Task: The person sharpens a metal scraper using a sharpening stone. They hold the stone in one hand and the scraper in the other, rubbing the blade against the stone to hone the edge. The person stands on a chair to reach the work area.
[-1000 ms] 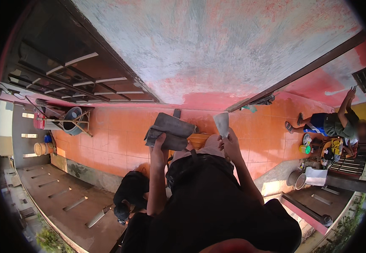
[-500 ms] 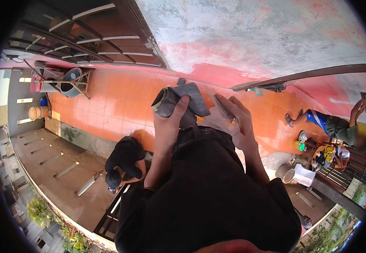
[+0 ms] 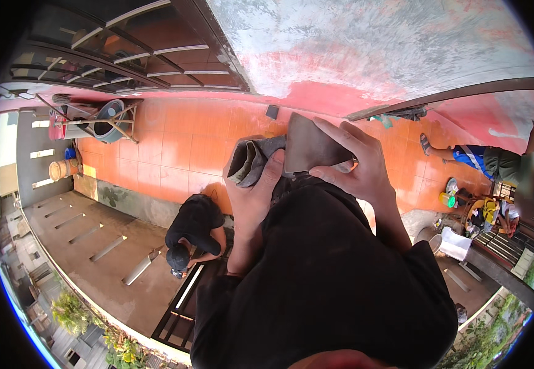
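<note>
My left hand [image 3: 253, 194] is closed around a rolled dark grey sheet [image 3: 248, 161], which looks like sandpaper. The roll's hollow end faces left, and my thumb presses along its side. In my right hand [image 3: 359, 163], a thin, flat, grey-brown squarish piece [image 3: 307, 142] is pinched between thumb and fingers. Its broad face shows, and its left edge overlaps the right end of the roll. Whether the two touch, I cannot tell. Both hands are in front of my black shirt [image 3: 322, 277].
A small dark block [image 3: 272, 111] lies on the orange tiled floor [image 3: 174, 144] by the patchy wall [image 3: 365, 46]. To the left, a person in black [image 3: 194, 229] crouches by a dark metal frame. Another person [image 3: 500, 163] is at far right, near a cluttered chair. Tubs [image 3: 108, 120] stand far left.
My right hand has moved left towards the roll. The flat piece, seen nearly edge-on before, now turns its broad face up and covers part of the sheet's flap.
</note>
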Motion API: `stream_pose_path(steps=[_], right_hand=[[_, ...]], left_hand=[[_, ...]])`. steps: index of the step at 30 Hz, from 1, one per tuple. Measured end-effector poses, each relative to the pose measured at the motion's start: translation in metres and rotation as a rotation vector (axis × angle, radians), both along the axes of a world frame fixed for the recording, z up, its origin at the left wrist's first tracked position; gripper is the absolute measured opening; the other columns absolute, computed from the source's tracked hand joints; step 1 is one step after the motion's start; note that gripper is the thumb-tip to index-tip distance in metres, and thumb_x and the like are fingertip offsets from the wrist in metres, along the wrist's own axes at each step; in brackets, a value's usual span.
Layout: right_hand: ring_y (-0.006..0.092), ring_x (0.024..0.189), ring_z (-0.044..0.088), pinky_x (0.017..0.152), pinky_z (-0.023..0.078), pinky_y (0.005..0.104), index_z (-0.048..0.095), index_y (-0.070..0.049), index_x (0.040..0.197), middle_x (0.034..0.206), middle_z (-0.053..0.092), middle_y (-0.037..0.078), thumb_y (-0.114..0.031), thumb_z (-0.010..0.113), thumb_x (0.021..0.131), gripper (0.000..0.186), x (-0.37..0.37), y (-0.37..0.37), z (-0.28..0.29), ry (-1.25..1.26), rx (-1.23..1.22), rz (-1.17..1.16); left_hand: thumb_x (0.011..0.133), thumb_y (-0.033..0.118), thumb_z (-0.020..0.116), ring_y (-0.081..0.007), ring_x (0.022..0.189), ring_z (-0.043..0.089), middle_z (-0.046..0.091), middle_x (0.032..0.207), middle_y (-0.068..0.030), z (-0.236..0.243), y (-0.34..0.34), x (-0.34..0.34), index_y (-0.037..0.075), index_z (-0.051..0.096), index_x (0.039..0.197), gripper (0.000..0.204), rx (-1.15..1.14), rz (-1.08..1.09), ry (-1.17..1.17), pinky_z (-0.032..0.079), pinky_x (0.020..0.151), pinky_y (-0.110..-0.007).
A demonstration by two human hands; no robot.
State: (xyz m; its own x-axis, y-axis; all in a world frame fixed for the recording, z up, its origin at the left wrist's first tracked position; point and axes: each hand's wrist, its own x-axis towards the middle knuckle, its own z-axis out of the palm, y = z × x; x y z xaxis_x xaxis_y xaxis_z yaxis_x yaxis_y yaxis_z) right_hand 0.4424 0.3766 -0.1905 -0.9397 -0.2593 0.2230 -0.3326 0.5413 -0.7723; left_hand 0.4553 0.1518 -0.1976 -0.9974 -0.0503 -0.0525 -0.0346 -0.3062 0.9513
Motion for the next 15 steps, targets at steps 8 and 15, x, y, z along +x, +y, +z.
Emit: stream_pose_path(steps=[8, 15], right_hand=[[0.0245, 0.075, 0.064, 0.066, 0.053, 0.0373, 0.067, -0.014, 0.149, 0.097, 0.063, 0.007, -0.034, 0.093, 0.082, 0.075, 0.013, -0.006, 0.000, -0.006, -0.128, 0.018], [0.0227, 0.081, 0.066, 0.068, 0.055, 0.0380, 0.066, -0.017, 0.151, 0.102, 0.060, 0.005, -0.036, 0.088, 0.086, 0.071, 0.020, -0.014, 0.011, -0.090, 0.132, 0.037]], left_hand=[[0.100, 0.007, 0.078, -0.0104, 0.094, 0.065, 0.076, 0.108, -0.0054, -0.001, -0.007, 0.008, -0.004, 0.070, 0.120, 0.024, -0.033, -0.074, -0.008, 0.052, 0.087, -0.026], [0.101, 0.007, 0.079, -0.0073, 0.088, 0.064, 0.075, 0.099, -0.0040, -0.011, -0.007, 0.016, -0.004, 0.071, 0.119, 0.023, -0.169, -0.006, -0.026, 0.051, 0.080, -0.024]])
